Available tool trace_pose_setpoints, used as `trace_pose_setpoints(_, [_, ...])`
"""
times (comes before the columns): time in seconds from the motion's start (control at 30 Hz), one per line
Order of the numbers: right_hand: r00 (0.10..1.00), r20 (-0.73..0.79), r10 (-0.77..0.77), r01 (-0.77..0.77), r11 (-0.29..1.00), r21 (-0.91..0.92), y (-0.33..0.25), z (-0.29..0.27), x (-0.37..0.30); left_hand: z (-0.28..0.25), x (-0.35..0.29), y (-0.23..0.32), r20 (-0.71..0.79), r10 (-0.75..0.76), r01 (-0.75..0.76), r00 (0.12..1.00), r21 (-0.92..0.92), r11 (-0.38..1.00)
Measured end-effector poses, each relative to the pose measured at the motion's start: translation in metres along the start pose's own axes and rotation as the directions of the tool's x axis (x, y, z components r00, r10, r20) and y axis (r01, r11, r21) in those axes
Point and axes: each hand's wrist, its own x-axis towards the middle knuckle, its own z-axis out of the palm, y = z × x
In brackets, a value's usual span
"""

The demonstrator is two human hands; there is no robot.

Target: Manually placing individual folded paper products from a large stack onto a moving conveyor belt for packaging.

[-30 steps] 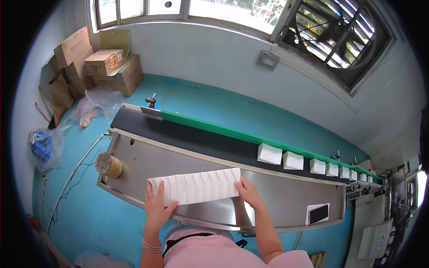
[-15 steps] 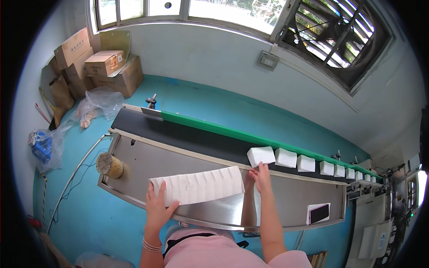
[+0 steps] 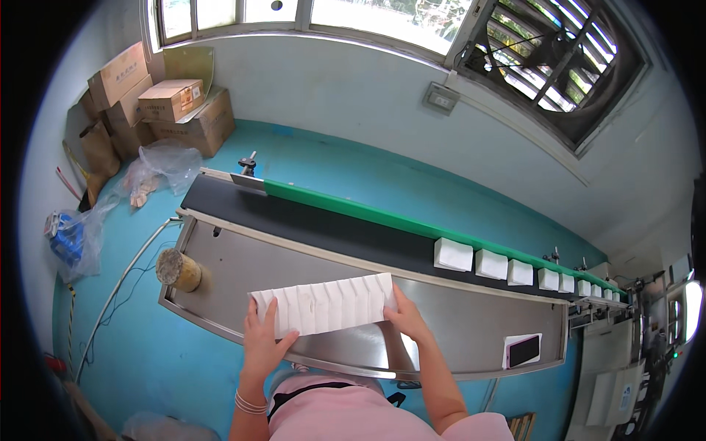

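Note:
A long row of white folded-paper stacks (image 3: pixel 323 305), pressed side by side, spans the space between my two hands above the steel tray table. My left hand (image 3: pixel 266 338) grips its left end, thumb along the near edge. At the right end, my right hand (image 3: pixel 406 316) is closed against the last stack, with some fingers hidden behind it. Beyond the table runs a black conveyor belt (image 3: pixel 316 228). Several separate white paper stacks stand spaced along its right half, the closest being a larger-looking stack (image 3: pixel 453 255) beside the green guide rail (image 3: pixel 353 212).
A cylinder with a rough pale top (image 3: pixel 178 270) stands at the left of the steel table (image 3: pixel 235 257). A phone (image 3: pixel 523 351) lies on white paper at its right end. Cardboard boxes (image 3: pixel 173 100) and plastic bags (image 3: pixel 169 162) sit at the far left by the wall.
My right hand has left the stack on the belt and come back to the row's right end. The belt stacks have shifted right. My left hand stays on the row.

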Motion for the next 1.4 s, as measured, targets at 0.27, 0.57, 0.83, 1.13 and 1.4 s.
trace_pose_setpoints(0.27, [0.775, -0.418, 0.474, 0.165, 0.486, 0.858, 0.035, -0.024, 0.053, 0.005, -0.003, -0.006, -0.002, 0.038, -0.038, 0.999, 0.011, 0.999])
trace_pose_setpoints(0.57, [0.996, -0.055, -0.075, 0.077, 0.996, 0.046, -0.012, 0.013, 0.004, 0.006, -0.007, -0.006, 0.030, 0.051, -0.050, 0.998, -0.059, 0.997])
trace_pose_setpoints(0.83, [0.997, 0.049, 0.057, -0.055, 0.998, -0.035, 0.006, 0.005, 0.011, 0.010, -0.003, -0.004, -0.012, 0.104, -0.104, 0.994, 0.001, 0.995])
trace_pose_setpoints(1.13, [0.891, -0.267, 0.368, -0.070, 0.693, 0.718, 0.009, -0.009, 0.045, 0.011, -0.002, 0.002, 0.006, 0.108, -0.108, 0.994, 0.009, 0.994])
trace_pose_setpoints(1.4, [0.917, -0.331, 0.222, -0.152, 0.962, 0.225, 0.037, -0.051, 0.067, 0.013, 0.002, 0.017, 0.053, 0.066, -0.063, 0.996, -0.044, 0.997])
